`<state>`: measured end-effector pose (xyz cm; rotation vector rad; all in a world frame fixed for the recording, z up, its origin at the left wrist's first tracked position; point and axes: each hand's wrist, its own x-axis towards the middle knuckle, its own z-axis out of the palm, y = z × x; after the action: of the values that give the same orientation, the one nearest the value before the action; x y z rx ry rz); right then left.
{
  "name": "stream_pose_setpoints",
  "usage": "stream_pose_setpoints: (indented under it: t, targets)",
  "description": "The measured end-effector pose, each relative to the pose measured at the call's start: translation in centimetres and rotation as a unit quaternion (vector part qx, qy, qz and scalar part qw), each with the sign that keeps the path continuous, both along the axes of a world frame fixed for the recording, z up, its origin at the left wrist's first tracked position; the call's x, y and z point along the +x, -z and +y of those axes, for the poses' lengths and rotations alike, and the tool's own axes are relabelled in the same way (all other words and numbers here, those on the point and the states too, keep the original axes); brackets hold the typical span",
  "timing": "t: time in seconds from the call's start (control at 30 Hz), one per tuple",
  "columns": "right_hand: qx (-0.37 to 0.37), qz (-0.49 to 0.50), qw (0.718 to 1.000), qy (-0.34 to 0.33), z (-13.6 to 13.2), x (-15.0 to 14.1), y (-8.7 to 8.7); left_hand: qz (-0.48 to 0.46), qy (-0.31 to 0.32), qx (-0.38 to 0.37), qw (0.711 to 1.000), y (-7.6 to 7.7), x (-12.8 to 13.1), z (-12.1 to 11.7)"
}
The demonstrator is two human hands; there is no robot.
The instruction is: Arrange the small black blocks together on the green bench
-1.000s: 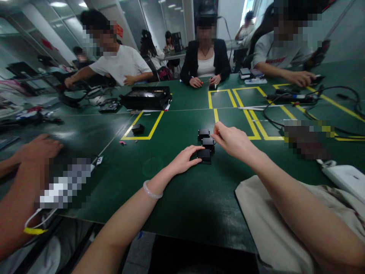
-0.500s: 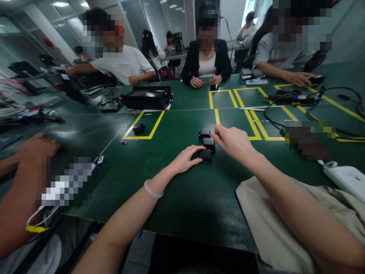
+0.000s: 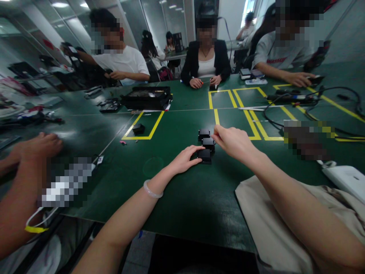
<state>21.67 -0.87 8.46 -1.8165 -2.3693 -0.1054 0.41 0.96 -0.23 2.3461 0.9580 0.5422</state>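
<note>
Three small black box-shaped parts stand close together on the green table, staggered away from me: a near black box, a middle black box and a far black box. My left hand has its thumb and fingers around the left side of the near box, with a fingertip by the middle one. Curled at the right of the middle box is my right hand, its thumb and forefinger pinched together near that box's edge. Whatever lies in this pinch is hidden or too small to make out.
Yellow tape outlines mark the table, one around another small black box. A large black case stands behind. Cables and a beige cloth lie at the right. Another person's forearm rests at the left; several people sit opposite.
My hands and the three boxes stay almost in place. Across the table, the person at the left has raised one arm and brought the other hand further left.
</note>
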Motion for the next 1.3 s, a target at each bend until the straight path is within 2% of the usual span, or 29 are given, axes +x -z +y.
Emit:
stream_pose_setpoints:
  t: [0.13,0.37,0.67,0.93,1.13,1.3]
  targets:
    - [-0.006,0.021,1.0,-0.018,-0.12,0.03,0.01,-0.003,0.003,-0.001,1.0,0.09,-0.01,0.07]
    - [0.009,0.0,1.0,0.02,0.2,-0.2,0.31,0.001,-0.002,-0.009,1.0,0.0,0.02,0.01]
    - [0.01,0.006,1.0,0.019,0.19,-0.05,0.21,0.001,-0.003,-0.012,1.0,-0.08,-0.01,-0.07]
    - [0.024,0.022,0.999,0.004,0.28,-0.23,0.73,-0.002,-0.001,-0.005,1.0,0.15,-0.04,0.02]
    - [0.0,0.058,0.998,-0.023,0.23,-0.13,0.56,0.005,-0.006,-0.004,1.0,0.01,0.06,0.01]
    - [0.009,0.022,1.0,0.0,0.07,-0.38,0.29,0.003,-0.003,-0.005,1.0,-0.02,0.06,0.01]
